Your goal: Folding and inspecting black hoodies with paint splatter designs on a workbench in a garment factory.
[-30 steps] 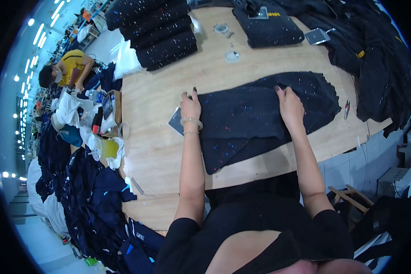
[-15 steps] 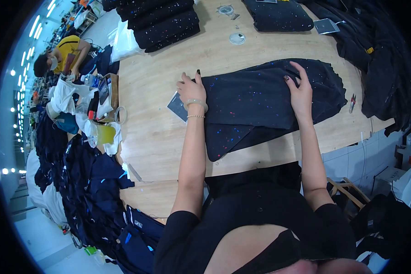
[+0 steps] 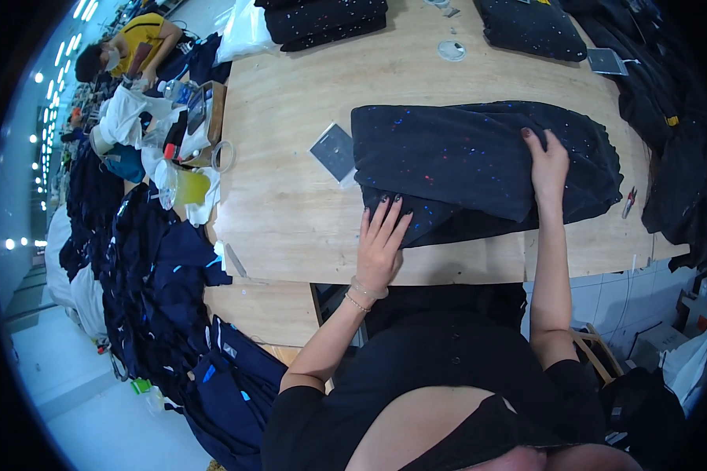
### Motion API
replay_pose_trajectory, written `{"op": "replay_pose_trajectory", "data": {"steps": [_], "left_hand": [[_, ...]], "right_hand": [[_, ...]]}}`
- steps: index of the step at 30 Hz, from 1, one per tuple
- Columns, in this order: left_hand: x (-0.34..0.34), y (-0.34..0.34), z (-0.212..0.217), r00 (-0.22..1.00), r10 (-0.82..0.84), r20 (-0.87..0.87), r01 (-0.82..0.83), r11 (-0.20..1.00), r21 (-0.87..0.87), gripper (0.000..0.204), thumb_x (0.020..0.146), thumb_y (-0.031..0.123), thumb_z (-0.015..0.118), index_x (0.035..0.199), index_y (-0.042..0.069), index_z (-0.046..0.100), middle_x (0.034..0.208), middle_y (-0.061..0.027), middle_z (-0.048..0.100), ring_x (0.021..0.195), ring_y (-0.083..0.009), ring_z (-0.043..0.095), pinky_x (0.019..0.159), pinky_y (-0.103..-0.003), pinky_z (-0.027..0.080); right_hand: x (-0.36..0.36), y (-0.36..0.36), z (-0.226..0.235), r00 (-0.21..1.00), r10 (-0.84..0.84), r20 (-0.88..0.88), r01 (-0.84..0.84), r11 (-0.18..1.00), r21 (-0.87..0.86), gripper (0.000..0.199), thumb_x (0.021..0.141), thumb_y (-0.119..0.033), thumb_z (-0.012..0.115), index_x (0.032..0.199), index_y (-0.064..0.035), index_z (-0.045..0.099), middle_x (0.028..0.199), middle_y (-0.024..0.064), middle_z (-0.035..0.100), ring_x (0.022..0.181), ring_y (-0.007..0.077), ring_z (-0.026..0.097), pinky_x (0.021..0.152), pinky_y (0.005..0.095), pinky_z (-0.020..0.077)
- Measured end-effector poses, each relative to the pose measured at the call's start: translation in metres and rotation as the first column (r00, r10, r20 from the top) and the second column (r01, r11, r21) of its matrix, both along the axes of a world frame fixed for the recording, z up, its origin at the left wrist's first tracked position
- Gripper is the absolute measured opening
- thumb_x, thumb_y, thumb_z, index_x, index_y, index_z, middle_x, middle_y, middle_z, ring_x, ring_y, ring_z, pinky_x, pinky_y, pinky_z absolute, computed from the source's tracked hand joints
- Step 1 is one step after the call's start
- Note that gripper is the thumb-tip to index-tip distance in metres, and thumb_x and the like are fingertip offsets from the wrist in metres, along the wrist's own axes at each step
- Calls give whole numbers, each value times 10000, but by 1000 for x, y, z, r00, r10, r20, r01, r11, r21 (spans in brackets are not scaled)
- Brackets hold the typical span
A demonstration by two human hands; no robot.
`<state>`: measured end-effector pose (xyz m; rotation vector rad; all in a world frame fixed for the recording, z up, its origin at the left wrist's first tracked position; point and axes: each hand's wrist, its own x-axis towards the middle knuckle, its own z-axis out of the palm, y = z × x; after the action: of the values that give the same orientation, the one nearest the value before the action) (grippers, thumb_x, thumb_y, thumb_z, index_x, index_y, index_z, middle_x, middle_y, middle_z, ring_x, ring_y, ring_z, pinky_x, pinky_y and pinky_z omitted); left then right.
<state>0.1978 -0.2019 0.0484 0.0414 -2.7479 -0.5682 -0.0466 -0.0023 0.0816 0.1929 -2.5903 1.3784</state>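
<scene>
The left hand (image 3: 382, 239) lies flat with fingers spread on the near-left corner of a dark speckled garment (image 3: 479, 161), pressing it to the wooden table (image 3: 291, 212). The right hand (image 3: 547, 165) rests open, palm down, farther along the folded cloth. A grey card (image 3: 334, 151) pokes out just beyond the left hand. Stacked dark garments (image 3: 326, 17) sit well beyond both hands.

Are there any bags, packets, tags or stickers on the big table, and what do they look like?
Grey card: flat grey square, half tucked under the dark garment's left edge.
Clear plastic bag: crinkly, whitish, at the table's far left corner.
Round disc: small, pale, far side of the table.
Grey square packet: flat, far right, beside dark clothes.
</scene>
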Motion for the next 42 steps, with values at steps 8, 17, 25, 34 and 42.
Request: {"op": "replay_pose_trajectory", "data": {"steps": [8, 17, 25, 34, 42], "left_hand": [[12, -8, -10, 993, -36, 113, 50, 991, -124, 577, 768, 18, 539, 1266, 308, 559, 1433, -66, 399, 1321, -327, 350, 1045, -555, 285], [-4, -5, 47, 925, -81, 371, 119, 990, -80, 449, 809, 83, 554, 1222, 255, 592, 1377, -47, 460, 1310, -314, 363, 1051, -595, 225], [-153, 85, 42, 979, -204, -28, 206, 972, 112, 493, 866, 253, 540, 1302, 34, 468, 1352, -138, 460, 1285, -293, 394, 1078, -538, 219], [-179, 110, 5, 972, -174, 155, 209, 946, -248, 711, 838, 459, 505, 1410, 69, 343, 1502, -100, 254, 1394, -310, 194, 1072, -625, 110], [-181, 110, 3, 972, -172, 159, 207, 948, -242, 707, 835, 466, 508, 1405, 74, 358, 1505, -97, 247, 1394, -307, 192, 1067, -632, 110]], "right_hand": [[8, 3, -6, 992, -28, -120, 28, 1000, -7, 227, 890, -232, 615, 925, -8, 615, 654, 209, 584, 538, 316, 582, 497, 339, 425], [-6, 7, -34, 997, -67, -39, 74, 973, 218, 288, 891, -308, 610, 870, -23, 576, 625, 208, 554, 542, 338, 567, 506, 352, 423], [-14, 16, -37, 999, 20, 31, -25, 982, 188, 326, 924, -382, 509, 901, -60, 556, 740, 208, 622, 737, 406, 607, 629, 468, 478], [-108, 236, -33, 869, -467, 165, 354, 818, 453, 742, 750, -602, 633, 1176, 1, 567, 1096, 208, 614, 1075, 327, 553, 920, 384, 417], [-110, 238, -13, 711, 203, 674, 321, 758, -567, 459, 847, -370, 636, 1134, -13, 608, 1072, 140, 654, 931, 211, 640, 838, 332, 508]]}}
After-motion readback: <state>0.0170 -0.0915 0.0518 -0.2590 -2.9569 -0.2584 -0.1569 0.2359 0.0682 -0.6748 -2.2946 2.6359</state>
